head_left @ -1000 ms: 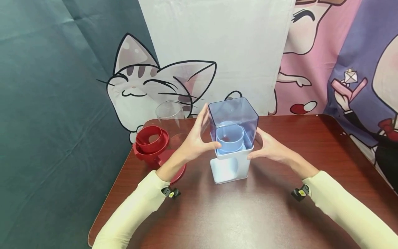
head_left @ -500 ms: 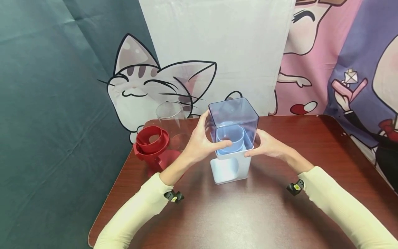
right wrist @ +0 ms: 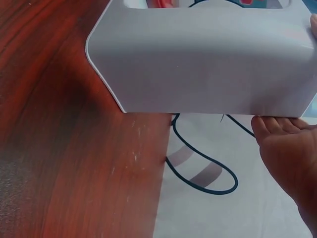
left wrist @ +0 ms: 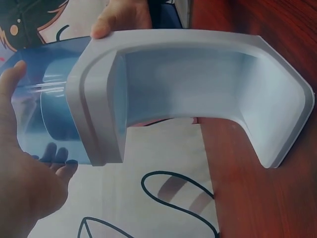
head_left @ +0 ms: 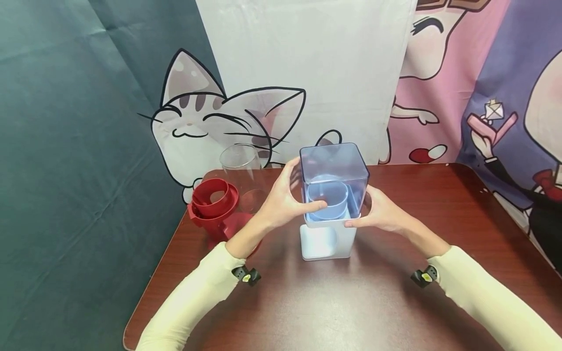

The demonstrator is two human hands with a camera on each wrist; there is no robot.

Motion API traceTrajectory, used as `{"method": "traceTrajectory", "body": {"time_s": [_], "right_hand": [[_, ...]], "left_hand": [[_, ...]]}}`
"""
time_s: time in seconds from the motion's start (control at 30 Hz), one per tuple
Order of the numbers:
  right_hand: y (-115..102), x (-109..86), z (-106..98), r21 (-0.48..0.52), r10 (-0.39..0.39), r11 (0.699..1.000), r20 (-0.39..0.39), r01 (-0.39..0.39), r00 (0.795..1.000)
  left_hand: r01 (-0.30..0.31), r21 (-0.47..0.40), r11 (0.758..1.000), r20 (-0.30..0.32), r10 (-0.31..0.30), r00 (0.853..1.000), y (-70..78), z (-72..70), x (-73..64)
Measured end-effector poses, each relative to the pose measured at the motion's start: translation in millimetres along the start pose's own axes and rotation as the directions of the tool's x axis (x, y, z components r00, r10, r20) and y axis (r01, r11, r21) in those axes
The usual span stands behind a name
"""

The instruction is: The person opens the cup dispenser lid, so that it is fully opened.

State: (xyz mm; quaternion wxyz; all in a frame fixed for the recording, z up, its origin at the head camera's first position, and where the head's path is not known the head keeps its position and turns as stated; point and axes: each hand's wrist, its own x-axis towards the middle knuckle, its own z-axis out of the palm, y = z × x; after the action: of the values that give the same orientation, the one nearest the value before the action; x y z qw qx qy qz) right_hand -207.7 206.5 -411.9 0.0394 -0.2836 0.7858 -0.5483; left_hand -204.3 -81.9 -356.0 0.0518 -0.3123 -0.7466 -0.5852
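A white C-shaped dispenser (head_left: 344,240) stands on the table, topped by a square, see-through blue tank (head_left: 334,163). Inside the tank shows a round blue ring (head_left: 338,195). My left hand (head_left: 283,200) grips the tank from the left, thumb across its front and fingers round the far side. From the right, my right hand (head_left: 386,210) holds the top part of the dispenser, its thumb at the seam below the tank. The right wrist view shows the fingers of that hand (right wrist: 285,148) at the back edge of the white body (right wrist: 188,64).
To the left stands a red funnel-shaped holder (head_left: 215,200) with a round base partly hidden by the left forearm. Behind it rises a clear cylinder (head_left: 241,168). A printed curtain (head_left: 316,58) hangs at the table's (head_left: 421,195) back edge.
The dispenser has turned a little and shifted slightly right. My left thumb has slid further across the tank's front, and the right thumb has moved inward along the seam.
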Motion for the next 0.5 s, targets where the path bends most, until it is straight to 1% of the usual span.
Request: {"method": "traceTrajectory", "body": {"time_s": [0.2,0.33,0.5], "right_hand": [[-2.5,-7.5,-0.1,-0.021,-0.010,1.000,-0.027,0.010,1.000],[-3.4,-9.8,0.1,-0.020,0.000,1.000,-0.031,0.000,1.000],[-2.7,-11.6,1.1,-0.024,0.016,1.000,-0.030,-0.016,0.999]], "left_hand": [[-0.037,-0.016,0.999,0.026,0.038,0.999,-0.1,2.8,3.4],[-0.039,-0.011,0.999,0.030,0.040,0.999,-0.6,3.5,4.6],[-0.026,-0.014,1.000,0.045,0.027,0.999,-2.0,3.8,6.5]]}}
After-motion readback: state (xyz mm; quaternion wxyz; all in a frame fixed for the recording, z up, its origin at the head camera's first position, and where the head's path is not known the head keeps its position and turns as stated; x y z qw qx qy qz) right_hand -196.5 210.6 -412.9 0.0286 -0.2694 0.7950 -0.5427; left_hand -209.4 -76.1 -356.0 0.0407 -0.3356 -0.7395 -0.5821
